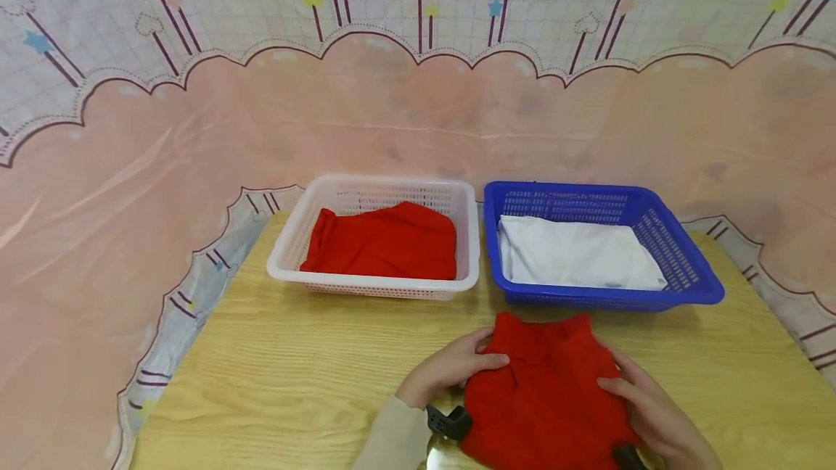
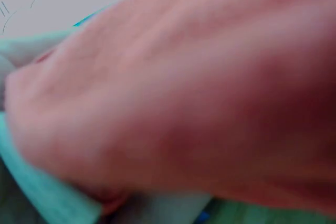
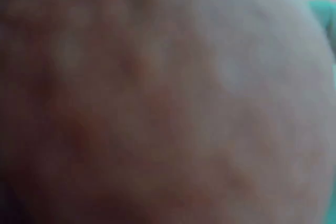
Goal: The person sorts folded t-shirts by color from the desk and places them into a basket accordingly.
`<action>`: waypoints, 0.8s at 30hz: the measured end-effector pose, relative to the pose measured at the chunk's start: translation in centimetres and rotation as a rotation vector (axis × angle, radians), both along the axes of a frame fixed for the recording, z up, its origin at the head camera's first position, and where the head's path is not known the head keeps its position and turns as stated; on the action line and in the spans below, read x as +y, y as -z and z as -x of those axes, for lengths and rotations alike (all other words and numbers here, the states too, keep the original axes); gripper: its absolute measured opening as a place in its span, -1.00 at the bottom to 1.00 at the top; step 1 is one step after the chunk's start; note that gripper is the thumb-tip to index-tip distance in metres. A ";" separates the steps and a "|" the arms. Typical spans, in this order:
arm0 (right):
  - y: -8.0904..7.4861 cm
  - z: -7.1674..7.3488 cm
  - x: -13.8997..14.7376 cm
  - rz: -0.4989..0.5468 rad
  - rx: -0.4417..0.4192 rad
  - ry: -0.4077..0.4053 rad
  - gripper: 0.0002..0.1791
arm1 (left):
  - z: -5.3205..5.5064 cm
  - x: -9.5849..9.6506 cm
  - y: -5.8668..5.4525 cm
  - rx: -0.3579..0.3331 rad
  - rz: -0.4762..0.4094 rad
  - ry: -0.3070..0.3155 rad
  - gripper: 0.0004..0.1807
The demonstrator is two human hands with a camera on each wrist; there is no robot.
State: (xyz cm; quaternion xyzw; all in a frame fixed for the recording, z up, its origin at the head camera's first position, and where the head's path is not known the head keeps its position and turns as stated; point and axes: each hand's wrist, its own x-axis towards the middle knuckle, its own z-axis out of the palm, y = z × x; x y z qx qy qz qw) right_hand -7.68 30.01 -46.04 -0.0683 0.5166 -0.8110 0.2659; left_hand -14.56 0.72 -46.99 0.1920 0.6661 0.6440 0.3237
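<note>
A red cloth [image 1: 545, 394] is held in front of me, at the lower right of the head view. My left hand [image 1: 455, 364] grips its left edge, thumb on top and the fingers partly hidden. At the opposite edge my right hand [image 1: 646, 401] pinches the cloth the same way, its thumb lying over the fabric. Blurred skin of the left hand [image 2: 173, 93] fills most of the left wrist view. The right wrist view is nearly all blurred skin too, so neither wrist view shows the grip.
At the back left of the wooden table [image 1: 281, 376] stands a white basket [image 1: 372, 283] with a folded red cloth [image 1: 385, 241] in it. Beside it, a blue basket [image 1: 692, 267] contains a folded white cloth [image 1: 575, 252]. A patterned pink sheet [image 1: 405, 114] hangs behind them.
</note>
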 end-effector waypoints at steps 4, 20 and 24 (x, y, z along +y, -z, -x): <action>0.0 0.0 -0.4 -0.250 -0.033 0.030 -0.41 | 0.0 -0.2 0.1 0.039 -0.011 0.007 -0.41; 0.0 0.2 -0.4 -0.130 -0.081 0.173 -0.44 | 0.9 0.0 -0.6 0.037 0.005 -0.083 -0.38; 0.0 0.1 -0.6 0.035 -0.117 0.164 -0.50 | 1.0 -0.3 -0.6 0.030 0.013 -0.095 -0.41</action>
